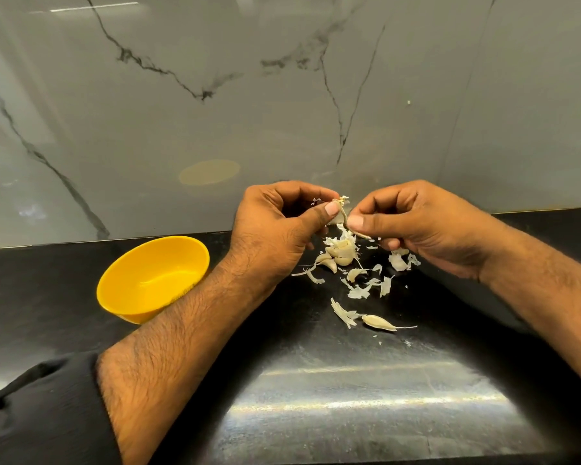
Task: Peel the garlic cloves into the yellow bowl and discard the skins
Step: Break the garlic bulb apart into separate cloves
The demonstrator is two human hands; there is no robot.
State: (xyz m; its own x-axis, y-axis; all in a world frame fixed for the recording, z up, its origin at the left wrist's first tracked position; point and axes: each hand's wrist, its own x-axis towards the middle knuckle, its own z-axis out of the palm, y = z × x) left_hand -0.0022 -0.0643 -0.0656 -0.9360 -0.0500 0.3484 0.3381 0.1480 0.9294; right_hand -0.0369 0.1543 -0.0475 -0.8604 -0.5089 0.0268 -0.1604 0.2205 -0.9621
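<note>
Item: our left hand (pixel 275 229) and right hand (pixel 413 226), raised together over the black stone tabletop (pixel 316 380), each pinching one end of a papery, pale garlic piece (pixel 342 213). Below them we list loose white garlic skins (pixel 359 290), clustered cloves (pixel 341 253), one unpeeled clove (pixel 379 323). Round yellow plastic bowl (pixel 151 280) stands left, holding nothing we can see.

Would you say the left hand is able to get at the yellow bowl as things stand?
Probably yes: the yellow bowl sits open just beside the left forearm with nothing over it, though the left hand is pinching a garlic piece with the right hand.
</note>
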